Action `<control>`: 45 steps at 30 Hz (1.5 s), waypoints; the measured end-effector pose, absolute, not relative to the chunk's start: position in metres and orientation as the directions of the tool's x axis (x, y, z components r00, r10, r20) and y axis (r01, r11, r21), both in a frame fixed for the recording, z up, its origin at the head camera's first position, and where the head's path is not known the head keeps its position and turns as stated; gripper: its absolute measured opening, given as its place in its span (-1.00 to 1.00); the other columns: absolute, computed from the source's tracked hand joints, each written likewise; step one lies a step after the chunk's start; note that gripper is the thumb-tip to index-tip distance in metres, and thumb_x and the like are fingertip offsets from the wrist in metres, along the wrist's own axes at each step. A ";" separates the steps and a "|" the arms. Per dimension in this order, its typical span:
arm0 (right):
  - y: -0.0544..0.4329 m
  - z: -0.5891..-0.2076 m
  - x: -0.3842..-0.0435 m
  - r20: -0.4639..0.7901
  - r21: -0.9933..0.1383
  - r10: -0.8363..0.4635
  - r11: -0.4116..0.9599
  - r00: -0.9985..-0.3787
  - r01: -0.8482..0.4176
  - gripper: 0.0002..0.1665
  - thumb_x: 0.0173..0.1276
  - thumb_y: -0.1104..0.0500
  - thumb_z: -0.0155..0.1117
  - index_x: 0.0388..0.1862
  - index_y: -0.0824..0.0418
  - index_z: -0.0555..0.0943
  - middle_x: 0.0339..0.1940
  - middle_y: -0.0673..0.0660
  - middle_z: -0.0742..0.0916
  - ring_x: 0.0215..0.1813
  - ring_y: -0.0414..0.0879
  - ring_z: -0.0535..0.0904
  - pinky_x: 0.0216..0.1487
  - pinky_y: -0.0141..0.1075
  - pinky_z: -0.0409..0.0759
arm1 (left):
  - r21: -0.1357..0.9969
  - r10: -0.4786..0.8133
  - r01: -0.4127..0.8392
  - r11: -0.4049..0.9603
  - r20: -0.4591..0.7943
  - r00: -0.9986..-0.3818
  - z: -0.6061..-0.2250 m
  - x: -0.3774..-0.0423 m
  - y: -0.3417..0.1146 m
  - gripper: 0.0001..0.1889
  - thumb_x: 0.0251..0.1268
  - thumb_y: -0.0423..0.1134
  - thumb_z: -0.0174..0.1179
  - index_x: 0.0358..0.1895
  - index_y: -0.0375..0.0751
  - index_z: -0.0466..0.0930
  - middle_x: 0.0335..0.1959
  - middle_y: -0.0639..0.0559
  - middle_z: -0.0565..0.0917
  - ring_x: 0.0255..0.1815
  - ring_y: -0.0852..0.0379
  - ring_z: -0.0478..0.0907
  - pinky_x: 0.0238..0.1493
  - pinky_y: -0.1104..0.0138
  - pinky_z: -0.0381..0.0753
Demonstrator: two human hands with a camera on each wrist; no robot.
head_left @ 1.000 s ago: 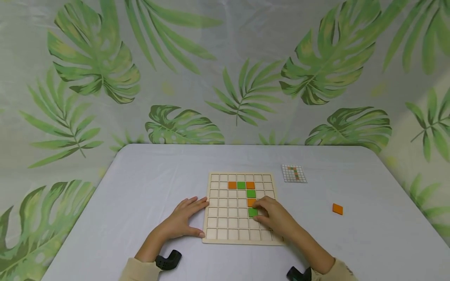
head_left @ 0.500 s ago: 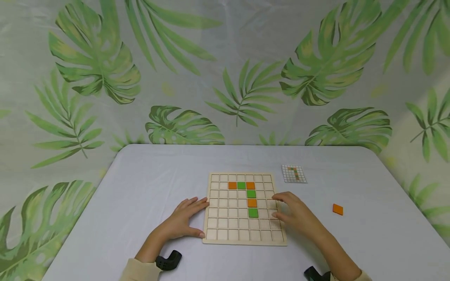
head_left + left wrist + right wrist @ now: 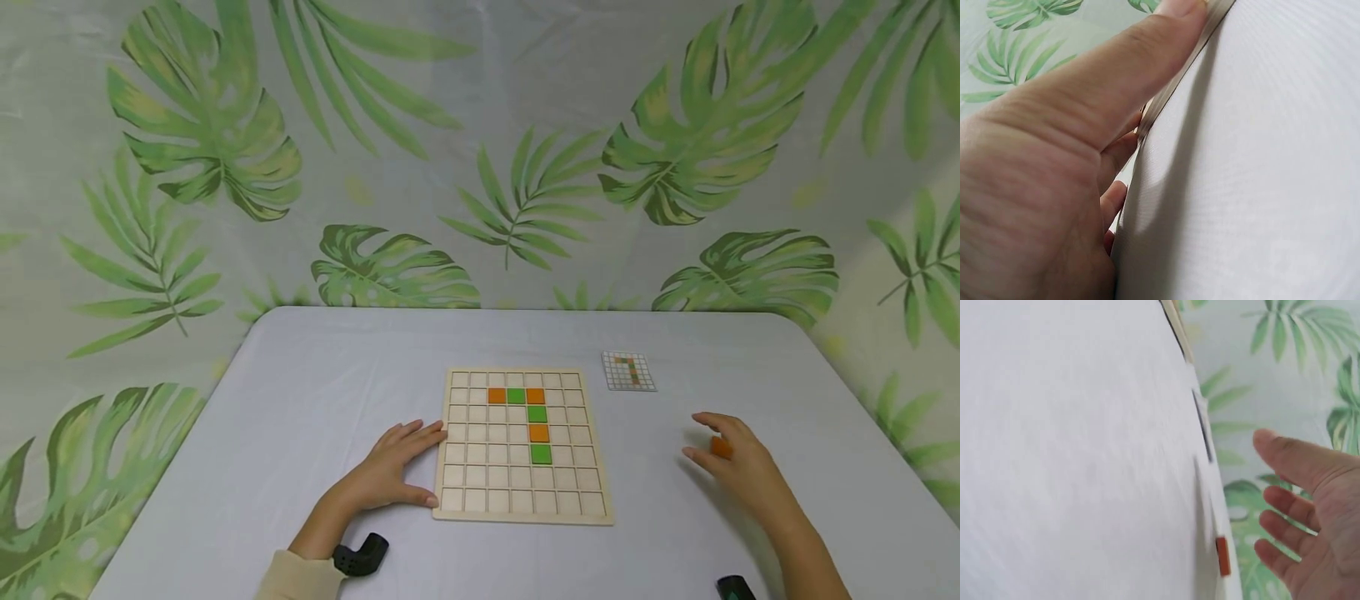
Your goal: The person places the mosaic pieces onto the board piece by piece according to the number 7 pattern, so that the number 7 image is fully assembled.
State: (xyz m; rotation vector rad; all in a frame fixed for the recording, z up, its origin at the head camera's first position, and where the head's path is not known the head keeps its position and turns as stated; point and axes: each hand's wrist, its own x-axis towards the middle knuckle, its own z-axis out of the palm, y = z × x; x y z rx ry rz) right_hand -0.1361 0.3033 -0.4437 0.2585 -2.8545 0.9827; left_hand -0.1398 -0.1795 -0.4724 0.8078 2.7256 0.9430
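A wooden grid board (image 3: pixel 480 477) lies on the table, with orange and green square tiles set in its cells. They form a row of three near the top, then a column running down from the right end to a green tile (image 3: pixel 541 454). My left hand (image 3: pixel 386 471) rests along the board's left edge, thumb and fingers spread against it. To the right, my right hand (image 3: pixel 738 467) hovers with thumb and fingers apart and nothing between them. Under it a loose orange tile (image 3: pixel 721 447) is partly covered in the head view; the right wrist view shows this orange tile (image 3: pixel 1223 555) on the table.
A small printed card (image 3: pixel 628 371) with a coloured grid pattern lies behind the board, to its right. White cloth (image 3: pixel 337 350) covers the table, and a leaf-patterned backdrop (image 3: pixel 525 167) hangs behind it. Black wrist devices (image 3: pixel 362 556) are worn on the wrists.
My right hand has moved off the green tile at the column's lower end and travelled right, over the loose orange tile. My left hand has stayed at the board's edge.
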 end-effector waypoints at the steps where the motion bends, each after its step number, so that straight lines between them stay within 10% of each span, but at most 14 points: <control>1: 0.309 -0.446 -0.136 0.162 -0.603 -0.109 0.776 -0.981 -0.186 -0.35 0.15 0.03 0.29 0.15 0.31 0.36 0.10 0.35 0.40 0.04 0.34 0.33 -0.10 0.22 0.33 | 0.610 0.534 0.440 0.659 0.033 -0.845 -0.472 -0.140 -0.179 -0.04 -0.30 0.23 0.34 0.32 -0.02 0.24 0.36 0.13 0.14 0.37 -0.04 -0.09 0.31 0.07 -0.25; 18: 0.333 -0.464 -0.134 0.153 -0.562 -0.052 0.817 -0.987 -0.130 -0.59 0.24 0.12 0.20 -0.08 0.42 0.49 -0.02 0.40 0.45 -0.07 0.31 0.42 -0.14 0.10 0.43 | 0.606 0.538 0.446 0.659 0.035 -0.842 -0.475 -0.141 -0.181 -0.03 -0.30 0.27 0.31 0.32 0.00 0.22 0.37 0.15 0.13 0.37 -0.02 -0.09 0.31 0.07 -0.24; 25: 0.305 -0.448 -0.136 0.302 -0.513 -0.140 0.810 -0.943 -0.284 -0.64 0.10 0.24 0.33 -0.10 0.32 0.53 -0.15 0.22 0.56 -0.16 0.06 0.46 -0.27 -0.52 0.43 | 0.604 0.534 0.444 0.661 0.036 -0.844 -0.474 -0.140 -0.181 -0.03 -0.31 0.24 0.33 0.32 -0.01 0.22 0.36 0.14 0.14 0.37 -0.03 -0.09 0.31 0.06 -0.24; 34: 0.247 -0.433 -0.137 0.348 -0.492 -0.283 0.757 -0.894 -0.431 -0.60 0.04 0.27 0.37 -0.09 0.20 0.54 -0.15 0.03 0.58 -0.14 -0.10 0.45 -0.21 -0.19 0.53 | 0.605 0.537 0.448 0.658 0.040 -0.843 -0.474 -0.140 -0.180 -0.03 -0.30 0.24 0.33 0.32 -0.02 0.22 0.36 0.14 0.14 0.37 -0.04 -0.09 0.31 0.06 -0.25; 45: 0.187 -0.442 -0.134 0.283 -0.565 -0.451 0.635 -0.847 -0.527 -0.60 0.01 0.20 0.40 -0.11 0.10 0.58 -0.14 -0.14 0.56 -0.12 -0.18 0.50 -0.14 -0.27 0.54 | 0.609 0.539 0.446 0.656 0.036 -0.842 -0.474 -0.140 -0.180 -0.03 -0.29 0.25 0.32 0.32 -0.02 0.22 0.37 0.13 0.13 0.37 -0.04 -0.09 0.31 0.07 -0.25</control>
